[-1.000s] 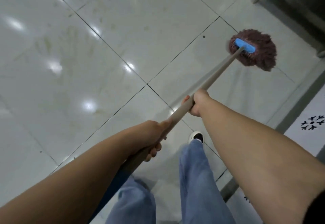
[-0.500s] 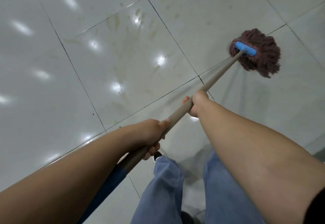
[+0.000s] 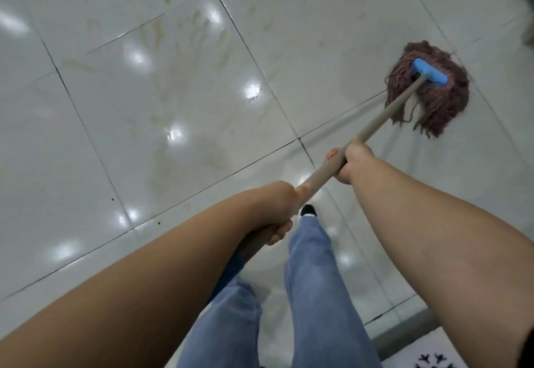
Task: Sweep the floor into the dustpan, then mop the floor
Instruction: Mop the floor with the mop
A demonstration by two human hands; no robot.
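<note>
Mop (image 3: 427, 93) sits on the floor (image 3: 144, 107) at upper right, reddish-brown strings spread flat under a blue clamp (image 3: 429, 71). Beige handle (image 3: 384, 116) runs diagonally from the clamp down-left toward the person. Right hand (image 3: 351, 162) has its grip wrapped round the handle about midway, thumb tip showing on the left side of the shaft. Left hand (image 3: 276, 208) has its grip wrapped round the handle lower down, fingers curled underneath; below it the shaft turns dark, then blue. Both forearms bare, reaching in from the bottom corners. Floor is glossy pale tile with dark grout lines, light glare spots, and yellowish smear marks across the centre and upper tiles. Small dark specks near the grout at left centre. Legs in blue jeans (image 3: 318, 295) below the hands, one black shoe (image 3: 308, 210) tip visible just right of the left hand. White mat (image 3: 427, 359) with black pattern at bottom right corner, beside a grey strip.
</note>
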